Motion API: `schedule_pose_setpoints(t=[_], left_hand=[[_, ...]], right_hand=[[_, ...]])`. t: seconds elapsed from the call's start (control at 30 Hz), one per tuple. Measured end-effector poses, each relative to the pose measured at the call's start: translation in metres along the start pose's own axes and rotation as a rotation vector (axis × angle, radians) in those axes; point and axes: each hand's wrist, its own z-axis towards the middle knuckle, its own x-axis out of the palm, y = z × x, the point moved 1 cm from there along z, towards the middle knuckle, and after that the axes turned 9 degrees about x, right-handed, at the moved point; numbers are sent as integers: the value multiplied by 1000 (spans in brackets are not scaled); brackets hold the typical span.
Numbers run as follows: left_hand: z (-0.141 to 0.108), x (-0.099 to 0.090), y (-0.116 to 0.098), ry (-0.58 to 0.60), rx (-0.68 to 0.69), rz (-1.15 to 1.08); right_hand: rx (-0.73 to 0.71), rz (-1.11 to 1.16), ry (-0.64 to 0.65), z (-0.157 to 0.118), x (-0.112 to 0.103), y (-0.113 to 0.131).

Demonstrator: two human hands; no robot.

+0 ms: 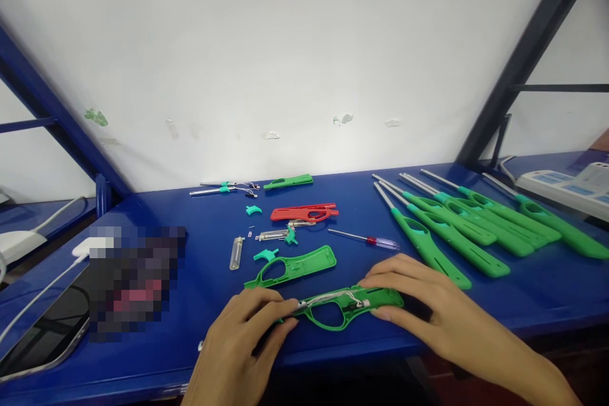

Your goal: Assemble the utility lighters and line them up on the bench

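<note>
A green lighter half-shell (329, 321) lies open side up near the table's front edge, with white wires (340, 295) and a small black part inside. My left hand (247, 336) pinches its front end, where the metal tube enters; most of the tube is hidden by that hand. Around the rear end, the thumb and fingers of my right hand (419, 298) close on the shell's edges. Just behind lies a second green half-shell (304, 264), beside a teal trigger (265, 255).
Clear fuel tanks (236, 253), a red half-shell (302, 212), a screwdriver (380, 243) and metal tubes with wires (209, 191) are spread behind. Several assembled green lighters (431, 254) lie at right. At left are a phone (47, 330) and a white cable; a white wall (285, 63) stands behind.
</note>
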Motion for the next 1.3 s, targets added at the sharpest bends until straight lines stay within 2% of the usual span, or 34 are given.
schedule_pose_setpoints(t=[0.13,0.33,0.53,0.8,1.3], left_hand=[[1,-2,3,6,27,-2],[1,-5,-1,90,-1,4],[4,-5,-6,36,-12,-54],[3,-8,-4,58,-79,-80],[4,-8,0,87,-26,-101]], right_hand=[[-8,-5,-15,0,0,1],[-19,-14,-17,0,-1,-1],[-18,-26,-3,0,0,-3],[-20,-13,-9,-1,0,-2],[-36,-10,10,1,1,-3]])
